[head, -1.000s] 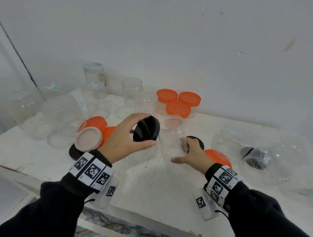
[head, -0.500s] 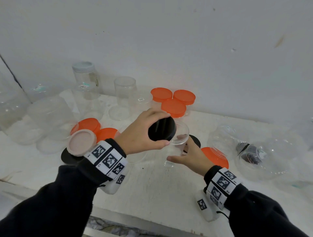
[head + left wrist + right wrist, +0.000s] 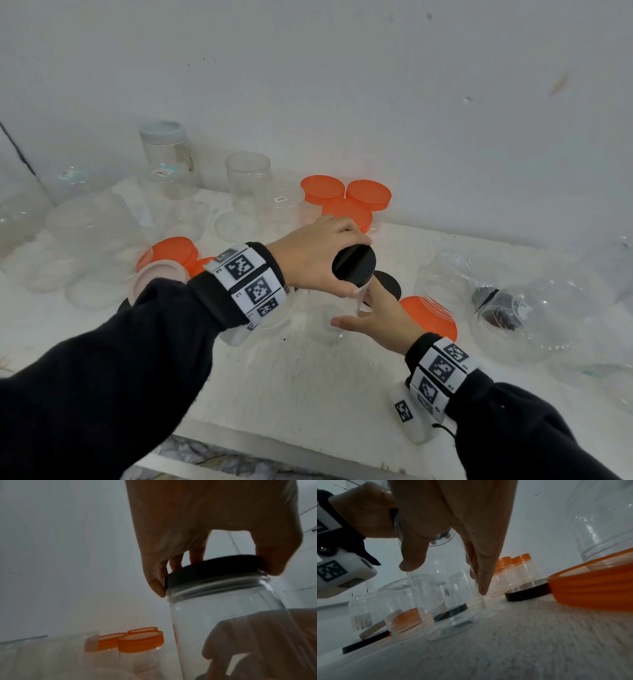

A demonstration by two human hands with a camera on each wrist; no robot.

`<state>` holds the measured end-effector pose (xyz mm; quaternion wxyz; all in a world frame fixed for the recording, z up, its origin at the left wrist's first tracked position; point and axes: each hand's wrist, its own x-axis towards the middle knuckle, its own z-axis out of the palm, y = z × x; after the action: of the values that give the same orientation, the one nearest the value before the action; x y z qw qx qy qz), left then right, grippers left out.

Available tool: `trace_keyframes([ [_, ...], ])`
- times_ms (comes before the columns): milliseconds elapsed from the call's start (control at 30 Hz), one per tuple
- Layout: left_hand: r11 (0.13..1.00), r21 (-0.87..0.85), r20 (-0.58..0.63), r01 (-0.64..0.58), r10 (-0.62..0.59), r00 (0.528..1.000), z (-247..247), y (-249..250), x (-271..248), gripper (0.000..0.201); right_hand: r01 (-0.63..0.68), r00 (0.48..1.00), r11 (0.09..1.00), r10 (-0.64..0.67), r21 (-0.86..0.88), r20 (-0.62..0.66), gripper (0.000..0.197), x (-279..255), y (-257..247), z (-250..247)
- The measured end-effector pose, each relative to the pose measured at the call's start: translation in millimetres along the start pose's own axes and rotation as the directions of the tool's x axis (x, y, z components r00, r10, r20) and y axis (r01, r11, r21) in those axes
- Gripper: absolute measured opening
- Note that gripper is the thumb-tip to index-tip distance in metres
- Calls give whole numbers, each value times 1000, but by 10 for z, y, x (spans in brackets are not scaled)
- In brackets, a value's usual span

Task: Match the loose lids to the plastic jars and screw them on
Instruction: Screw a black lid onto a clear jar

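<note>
So the left hand (image 3: 310, 257) has its grip wrapped around the black lid (image 3: 354, 265), fingertips and thumb spread round the rim, and the lid sits right on the mouth of the clear jar (image 3: 228, 622). Makes sense: a grip from above lets the wrist twist the lid down onto the threads. In the left wrist view the lid looks slightly tilted on the neck, with threads showing below it, so I'd guess it's only just seated and not screwed home yet.

The right hand (image 3: 380, 317) is lower down on the jar's body, fingers fairly straight against the far side and thumb out toward the near side, more a loose brace than a squeeze. Probably there to stop the jar spinning while the lid turns. The jar stands on the table (image 3: 308, 387) about mid-way across, somewhat toward the front edge.

Hard to make out: the jar is so transparent that in the head view it nearly vanishes under the hands. Whether the right thumb actually touches the plastic, can't tell. More clear jars sit toward the back-left corner, and three orange-lidded jars (image 3: 346, 202) stand near the back edge.
</note>
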<state>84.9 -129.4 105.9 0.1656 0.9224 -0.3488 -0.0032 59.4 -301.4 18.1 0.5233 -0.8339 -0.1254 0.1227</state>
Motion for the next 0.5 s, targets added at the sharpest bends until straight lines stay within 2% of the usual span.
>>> trace_keyframes([
  [133, 1000, 27, 103, 10, -13, 995, -74, 3, 44, 80, 8, 1000, 999, -8, -35, 2, 67, -12, -11, 3],
  [267, 1000, -23, 106, 12, -10, 994, -68, 0, 36, 82, -10, 1000, 998, 11, -56, 7, 70, -10, -16, 3],
  [333, 994, -105, 99, 27, -17, 995, -24, -32, -2, 90, -5, 999, 996, 8, -87, 39, 83, -10, -28, -2],
  [400, 977, -209, 44, 48, -40, 998, 69, -51, -85, 106, -20, 996, 996, 27, -85, 89, 99, -30, -56, -41],
  [500, 921, -378, -115, 95, -149, 982, 243, -28, -255, 121, -32, 993, 999, 34, -16, 113, 109, -92, -146, -205],
])
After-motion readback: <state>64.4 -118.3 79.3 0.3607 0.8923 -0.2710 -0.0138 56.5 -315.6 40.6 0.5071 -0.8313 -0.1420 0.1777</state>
